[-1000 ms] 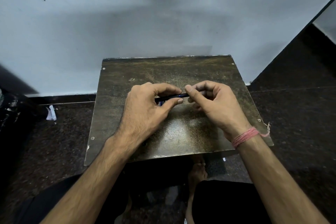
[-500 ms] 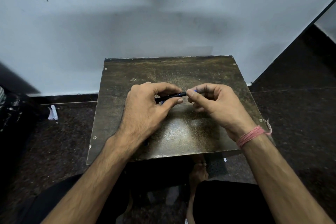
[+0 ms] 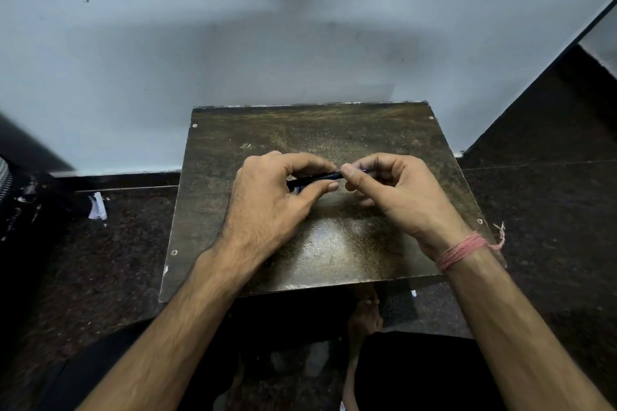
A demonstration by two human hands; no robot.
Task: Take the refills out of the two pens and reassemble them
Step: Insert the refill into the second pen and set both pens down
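Both hands meet over the middle of the dark counter (image 3: 334,253), sharing one dark pen (image 3: 314,179). The pen's long axis runs left to right, tilted slightly up toward the right, held just above the surface. The left hand (image 3: 270,207) grasps the barrel between thumb and curled fingers; the right hand (image 3: 397,193) pinches the pen's right end, where a small bluish bit (image 3: 362,170) shows past the thumb — whether that is refill or tip cannot be told. So both grips are closed on the same pen, the left on the body, the right at the end.

The coming move likely turns on that axis: the right hand would pull or twist along it, away from the left. A second pen may lie under the left hand, where something bluish peeks out, but it is too hidden to say. No containers are in view.
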